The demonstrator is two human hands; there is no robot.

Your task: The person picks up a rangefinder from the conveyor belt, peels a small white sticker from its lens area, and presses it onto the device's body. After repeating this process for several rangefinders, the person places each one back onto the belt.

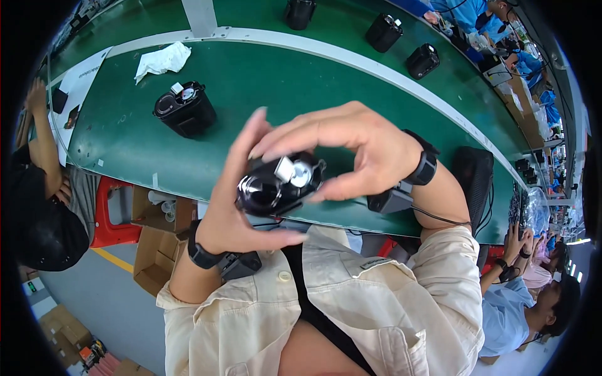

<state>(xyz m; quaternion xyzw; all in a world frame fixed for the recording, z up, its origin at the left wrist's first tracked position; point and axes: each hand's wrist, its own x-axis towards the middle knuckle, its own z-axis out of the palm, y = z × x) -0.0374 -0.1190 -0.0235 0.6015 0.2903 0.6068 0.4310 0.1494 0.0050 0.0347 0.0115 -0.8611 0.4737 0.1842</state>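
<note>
In front of my chest, over the table's near edge, I hold a black rounded device (276, 182) with a glossy round top, a silvery disc and a white tab. My left hand (229, 200) cups its left side, thumb stretched along the near side. From the right, my right hand (351, 147) reaches over it, fingers at its far side and thumb by its right end. The device's underside is hidden. Beyond my left hand, a similar black device (188, 111) stands on the green table (269, 81).
A crumpled white cloth (163, 61) lies on the table. Past a pale rail (351, 53) stand other black devices (384, 32). A black case (471, 185) with cables sits right of my arm. A red stool (113, 216) and cardboard boxes (157, 254) are at left. Other people work at both sides.
</note>
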